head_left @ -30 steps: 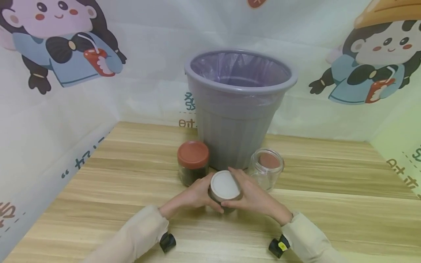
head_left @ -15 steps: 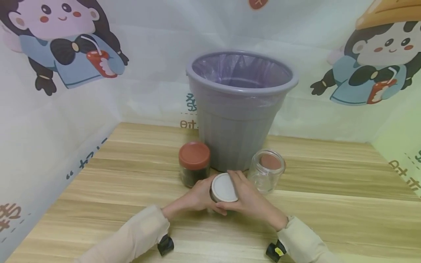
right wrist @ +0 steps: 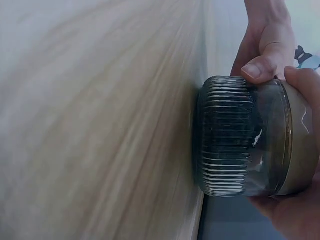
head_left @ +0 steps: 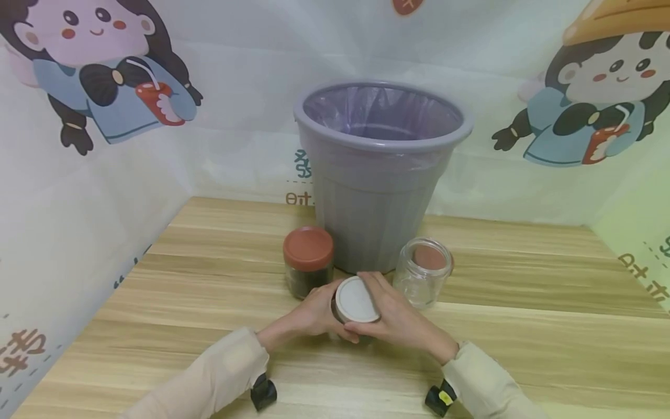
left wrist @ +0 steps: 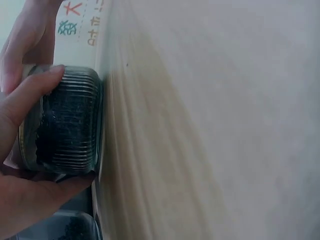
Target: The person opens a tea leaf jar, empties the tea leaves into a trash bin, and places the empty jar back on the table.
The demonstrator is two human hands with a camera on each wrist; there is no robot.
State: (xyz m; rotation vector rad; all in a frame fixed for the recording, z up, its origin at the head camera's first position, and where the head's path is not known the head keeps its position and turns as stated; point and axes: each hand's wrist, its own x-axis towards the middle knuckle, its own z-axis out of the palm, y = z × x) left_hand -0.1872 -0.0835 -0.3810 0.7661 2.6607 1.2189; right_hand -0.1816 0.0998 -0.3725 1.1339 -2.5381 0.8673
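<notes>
Between both hands stands a ribbed glass jar point(right wrist: 227, 140) with dark contents and a pale lid point(head_left: 357, 299). My left hand point(head_left: 314, 311) grips the jar's glass body, its thumb along the near side. Around the lid curl the fingers and thumb of my right hand point(head_left: 395, 314). In the left wrist view the jar point(left wrist: 70, 120) rests on the table. Left of it is a jar with a red-brown lid point(head_left: 309, 249) and dark contents. To the right stands a lidless clear glass jar point(head_left: 421, 282), with a red-brown disc point(head_left: 430, 256) seen through its mouth.
A grey bin point(head_left: 377, 198) lined with a purple bag stands right behind the jars. The wood-grain table point(head_left: 523, 279) meets a printed cloth backdrop point(head_left: 235, 116) at the back and sides.
My right hand has turned slightly around the lid, its thumb shifting a little to the left. The view has moved slightly; the other jars and the bin stay put.
</notes>
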